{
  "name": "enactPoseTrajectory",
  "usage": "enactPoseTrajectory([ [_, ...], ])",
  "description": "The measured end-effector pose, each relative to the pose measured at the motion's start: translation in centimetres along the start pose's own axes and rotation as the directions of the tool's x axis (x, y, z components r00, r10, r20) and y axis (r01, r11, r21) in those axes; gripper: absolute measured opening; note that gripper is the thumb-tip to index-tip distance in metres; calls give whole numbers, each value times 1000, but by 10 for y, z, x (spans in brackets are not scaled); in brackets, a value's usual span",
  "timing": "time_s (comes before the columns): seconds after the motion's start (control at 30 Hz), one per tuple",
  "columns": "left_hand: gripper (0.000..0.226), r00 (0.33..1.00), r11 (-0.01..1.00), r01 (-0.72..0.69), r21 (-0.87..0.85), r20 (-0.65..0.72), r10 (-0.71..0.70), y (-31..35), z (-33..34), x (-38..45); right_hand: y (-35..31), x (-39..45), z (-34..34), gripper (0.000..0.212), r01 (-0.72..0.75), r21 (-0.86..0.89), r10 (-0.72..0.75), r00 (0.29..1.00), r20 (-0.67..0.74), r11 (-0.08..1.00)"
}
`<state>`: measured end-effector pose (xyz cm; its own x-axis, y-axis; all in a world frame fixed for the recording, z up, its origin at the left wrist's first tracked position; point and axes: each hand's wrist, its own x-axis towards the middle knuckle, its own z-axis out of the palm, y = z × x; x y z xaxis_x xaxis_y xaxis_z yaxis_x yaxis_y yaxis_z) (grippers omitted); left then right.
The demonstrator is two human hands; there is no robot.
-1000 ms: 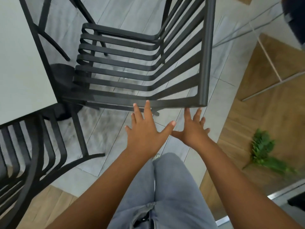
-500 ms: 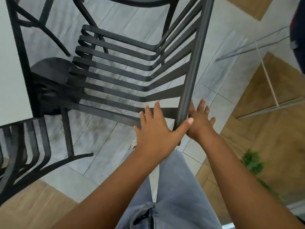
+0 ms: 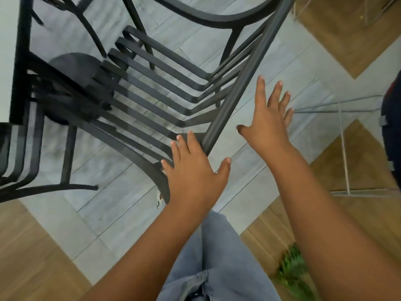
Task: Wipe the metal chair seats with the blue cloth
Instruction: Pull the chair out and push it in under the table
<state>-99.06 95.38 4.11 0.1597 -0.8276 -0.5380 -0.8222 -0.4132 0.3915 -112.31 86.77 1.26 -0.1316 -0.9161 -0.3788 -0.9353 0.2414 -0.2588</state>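
No blue cloth is anywhere in view, so I think the sound move is to steady this black metal chair (image 3: 152, 101) and fetch the cloth before any wiping. My left hand (image 3: 193, 170) lies flat, fingers straight, on the chair's near corner; my right hand (image 3: 268, 118) is spread wide beside its top rail (image 3: 245, 77), holding nothing
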Motion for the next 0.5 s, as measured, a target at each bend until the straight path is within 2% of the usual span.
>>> enactPoseTrajectory([
  [0.37, 82, 988, 994, 98, -57, -112, -104, 5, 9, 6, 10, 29, -9, 101, 126, -90, -130, 991, -34, 988],
  [0.5, 80, 980, 984, 163, -76, -106, -171, 1, 11, 12, 10, 43, -15, 98, 179, -142, -190, 979, -70, 974],
])
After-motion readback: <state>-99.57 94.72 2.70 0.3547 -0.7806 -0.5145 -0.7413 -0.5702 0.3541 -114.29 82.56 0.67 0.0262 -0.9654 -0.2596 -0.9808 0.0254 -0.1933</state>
